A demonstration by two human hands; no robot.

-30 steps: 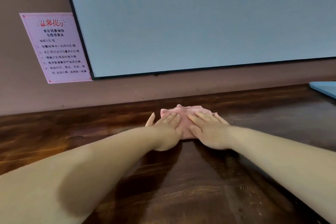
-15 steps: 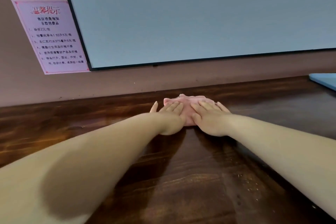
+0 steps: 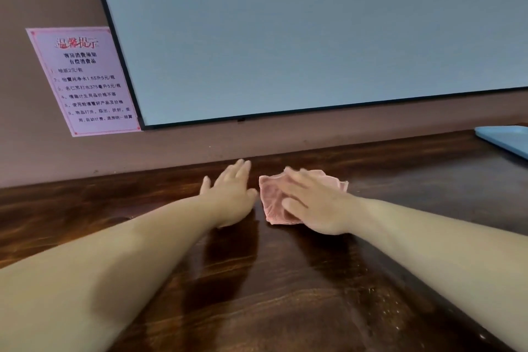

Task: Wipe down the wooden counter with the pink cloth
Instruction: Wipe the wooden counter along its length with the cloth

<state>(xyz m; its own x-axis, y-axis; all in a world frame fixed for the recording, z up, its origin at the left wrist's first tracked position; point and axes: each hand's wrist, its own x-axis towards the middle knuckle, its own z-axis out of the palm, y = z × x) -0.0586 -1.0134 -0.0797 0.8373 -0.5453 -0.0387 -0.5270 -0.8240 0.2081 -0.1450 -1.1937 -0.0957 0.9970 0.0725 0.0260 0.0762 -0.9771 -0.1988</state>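
Pink cloth [image 3: 274, 197]: crumpled, flat on dark wooden worktop [image 3: 285, 294], near the back wall. Right hand [image 3: 317, 206]: grip apart, fingers straight, pressing the cloth. Left hand [image 3: 231, 197]: fingers straight, flat on bare wood just beside it.

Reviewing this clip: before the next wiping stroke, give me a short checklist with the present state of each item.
1. Right hand flat on the pink cloth, fingers straight: ok.
2. Cloth lying on the wooden counter, not lifted: ok.
3. Left hand off the cloth, open on the counter beside it: ok for a one-handed stroke.
4. Path to the right: the blue tray sits at the far right edge, apart from the cloth: ok, but watch it.
5. Specks on the counter near the right forearm, unwiped: not ok.
6. Whether the cloth is damp: cannot tell.
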